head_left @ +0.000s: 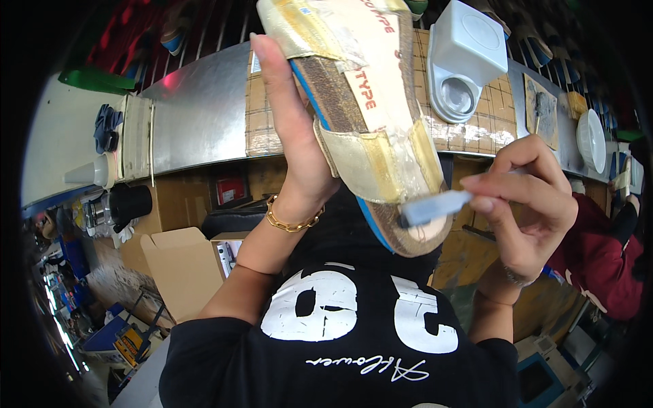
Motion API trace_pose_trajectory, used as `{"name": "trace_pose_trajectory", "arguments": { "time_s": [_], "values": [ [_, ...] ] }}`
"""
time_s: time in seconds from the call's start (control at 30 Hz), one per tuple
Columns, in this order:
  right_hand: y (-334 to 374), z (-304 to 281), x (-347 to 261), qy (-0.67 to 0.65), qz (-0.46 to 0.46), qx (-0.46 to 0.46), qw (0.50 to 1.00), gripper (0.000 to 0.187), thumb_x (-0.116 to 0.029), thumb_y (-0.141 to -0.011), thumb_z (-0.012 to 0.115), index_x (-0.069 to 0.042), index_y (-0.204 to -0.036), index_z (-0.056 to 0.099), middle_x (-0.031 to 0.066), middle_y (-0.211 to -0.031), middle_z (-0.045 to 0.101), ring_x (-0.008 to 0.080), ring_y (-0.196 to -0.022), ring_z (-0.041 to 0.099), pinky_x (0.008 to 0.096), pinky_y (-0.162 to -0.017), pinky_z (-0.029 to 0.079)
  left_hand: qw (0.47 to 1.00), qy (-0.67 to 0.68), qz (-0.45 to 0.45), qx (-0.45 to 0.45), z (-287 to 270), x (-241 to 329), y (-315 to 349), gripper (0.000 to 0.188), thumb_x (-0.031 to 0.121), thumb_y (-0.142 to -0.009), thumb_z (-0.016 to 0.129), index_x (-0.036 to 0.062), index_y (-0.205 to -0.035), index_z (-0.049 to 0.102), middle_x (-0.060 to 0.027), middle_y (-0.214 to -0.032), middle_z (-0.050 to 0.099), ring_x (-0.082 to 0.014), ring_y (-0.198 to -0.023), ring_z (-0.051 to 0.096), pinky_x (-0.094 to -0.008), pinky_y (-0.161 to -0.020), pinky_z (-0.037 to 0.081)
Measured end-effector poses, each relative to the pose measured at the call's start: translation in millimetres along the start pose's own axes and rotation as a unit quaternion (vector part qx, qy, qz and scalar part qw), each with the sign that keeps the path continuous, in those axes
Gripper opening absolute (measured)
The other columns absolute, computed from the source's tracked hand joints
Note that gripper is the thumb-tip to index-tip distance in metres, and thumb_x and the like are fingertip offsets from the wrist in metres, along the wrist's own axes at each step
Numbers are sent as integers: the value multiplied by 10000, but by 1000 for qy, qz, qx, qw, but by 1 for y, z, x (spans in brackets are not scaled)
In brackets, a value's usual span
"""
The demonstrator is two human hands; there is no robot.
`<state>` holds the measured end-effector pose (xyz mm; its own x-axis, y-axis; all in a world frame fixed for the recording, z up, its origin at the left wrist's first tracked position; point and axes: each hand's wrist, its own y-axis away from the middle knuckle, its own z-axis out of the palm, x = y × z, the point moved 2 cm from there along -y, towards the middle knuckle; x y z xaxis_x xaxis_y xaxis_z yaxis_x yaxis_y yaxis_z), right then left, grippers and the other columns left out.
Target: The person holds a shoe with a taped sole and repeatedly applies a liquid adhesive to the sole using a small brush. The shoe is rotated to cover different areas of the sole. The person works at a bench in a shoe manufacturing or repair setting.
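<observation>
A sandal [354, 153] with a brown footbed, blue sole edge and two broad straps is raised in front of my chest. Yellowish tape wraps parts of the straps, and a pale printed paper strip lies along the footbed. My left hand [294, 126] grips it along its left side, thumb up and the other fingers hidden behind. Between thumb and fingertips, my right hand [527, 200] pinches a small brush [435, 207] with a flat grey-blue body. Its dark tip touches the near end of the footbed, just below the lower strap.
Beyond the sandal runs a metal bench [197, 112] with wire-marked cardboard [503, 112] on it. A white plastic dispenser [469, 51] stands there, with a white bowl [590, 141] further right. An open carton [180, 265] is at lower left. Another person's maroon sleeve [598, 262] shows at right.
</observation>
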<state>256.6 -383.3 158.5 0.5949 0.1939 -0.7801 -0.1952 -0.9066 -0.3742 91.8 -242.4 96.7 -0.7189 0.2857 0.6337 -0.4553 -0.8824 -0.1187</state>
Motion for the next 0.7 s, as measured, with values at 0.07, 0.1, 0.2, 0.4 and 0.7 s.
{"name": "trace_pose_trajectory", "arguments": {
  "time_s": [0.07, 0.1, 0.2, 0.4, 0.7],
  "values": [
    [3, 8, -1, 57, -29, 48, 997, 273, -55, -574, 796, -70, -846, 808, 56, -791, 568, 146, -695, 526, 255, -600, 366, 994, -60, 49, 81, 6, 4, 1, 861, 735, -990, 250, 17, -1415, 463, -91, -1307, 604, -124, -1144, 604, -293, -1003, 484],
    [5, 12, -1, 84, -58, 82, 991, 292, -42, -570, 811, -98, -857, 818, 41, -785, 560, 136, -678, 517, 247, -574, 356, 988, -89, 72, 105, 6, 4, 1, 858, 733, -992, 249, 17, -1414, 462, -86, -1312, 598, -121, -1150, 593, -294, -1013, 472],
    [18, 15, -10, 155, -104, 114, 976, 339, -88, -523, 859, -188, -846, 832, 33, -821, 596, 150, -683, 529, 273, -642, 391, 973, -153, 141, 102, -3, 0, 1, 849, 728, -997, 249, 19, -1412, 462, -74, -1318, 589, -119, -1167, 568, -298, -1034, 443],
    [7, 11, -4, 108, -77, 106, 986, 381, -62, -504, 810, -199, -859, 836, 32, -815, 594, 139, -688, 535, 259, -603, 388, 968, -172, 144, 115, -5, 3, 0, 840, 721, -1000, 249, 21, -1412, 465, -72, -1305, 604, -122, -1143, 593, -291, -1011, 469],
    [5, 7, 10, 0, -109, -8, 994, 293, -82, -550, 823, -188, -823, 841, 4, -777, 584, 105, -669, 517, 241, -563, 345, 996, -77, 24, 24, -18, 4, -12, 855, 725, -991, 244, 16, -1411, 471, -138, -1232, 668, -162, -1044, 705, -322, -888, 599]
  ]
}}
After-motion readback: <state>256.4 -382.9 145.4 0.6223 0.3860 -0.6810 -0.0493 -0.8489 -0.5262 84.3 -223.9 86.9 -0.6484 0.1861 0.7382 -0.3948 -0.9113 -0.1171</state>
